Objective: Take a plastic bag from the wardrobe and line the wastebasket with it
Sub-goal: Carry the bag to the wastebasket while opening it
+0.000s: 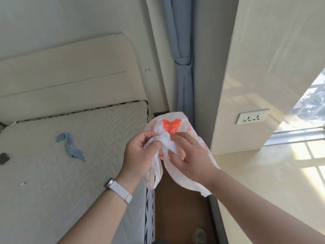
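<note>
A white plastic bag (171,126) with orange print hangs crumpled in front of me, above the narrow strip of brown floor. My left hand (140,154), with a white watch on its wrist, grips a bunched part of the bag's top. My right hand (191,155) pinches the bag just to the right of it, fingers curled into the plastic. The bag's lower folds hang below both hands. No wastebasket and no wardrobe are in view.
A bare quilted mattress (61,164) with a beige headboard (70,67) fills the left; a blue fabric strip (71,147) lies on it. A tied blue curtain (182,67) hangs ahead. A glossy beige ledge (263,182) and wall with socket (252,116) stand right. My shoe (199,235) shows below.
</note>
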`<state>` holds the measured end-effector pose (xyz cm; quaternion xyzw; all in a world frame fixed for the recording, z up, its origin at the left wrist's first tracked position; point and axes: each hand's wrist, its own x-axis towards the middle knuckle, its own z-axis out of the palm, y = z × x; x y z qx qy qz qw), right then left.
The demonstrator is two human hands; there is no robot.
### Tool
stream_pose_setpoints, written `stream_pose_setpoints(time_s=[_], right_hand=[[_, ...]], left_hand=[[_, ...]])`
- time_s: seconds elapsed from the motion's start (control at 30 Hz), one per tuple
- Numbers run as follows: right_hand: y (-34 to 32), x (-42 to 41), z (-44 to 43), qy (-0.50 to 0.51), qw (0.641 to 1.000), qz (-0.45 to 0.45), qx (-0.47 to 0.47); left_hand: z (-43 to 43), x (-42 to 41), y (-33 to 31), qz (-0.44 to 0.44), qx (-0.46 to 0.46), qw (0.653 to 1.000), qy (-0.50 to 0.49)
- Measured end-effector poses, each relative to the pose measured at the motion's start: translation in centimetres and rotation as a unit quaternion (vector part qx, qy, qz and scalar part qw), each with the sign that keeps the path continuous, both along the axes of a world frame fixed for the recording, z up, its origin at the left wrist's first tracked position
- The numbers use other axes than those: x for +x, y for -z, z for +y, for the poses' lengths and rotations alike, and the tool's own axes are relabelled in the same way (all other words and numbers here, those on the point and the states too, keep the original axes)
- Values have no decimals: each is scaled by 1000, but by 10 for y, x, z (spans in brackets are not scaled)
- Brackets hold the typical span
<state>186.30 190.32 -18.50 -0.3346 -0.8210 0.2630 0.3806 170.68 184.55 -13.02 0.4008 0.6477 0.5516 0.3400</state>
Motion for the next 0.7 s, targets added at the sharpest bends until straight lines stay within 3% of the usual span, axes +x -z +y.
stream_pose_setpoints(time_s=[0.4,0.7], right_hand=[[13,-24,75,-6,1000,-21,-19],[43,-94,172,10,995,-84,-50]], left_hand=[[84,-29,16,-11,-7,1000,9],[182,-108,59,-44,-47,998,18]])
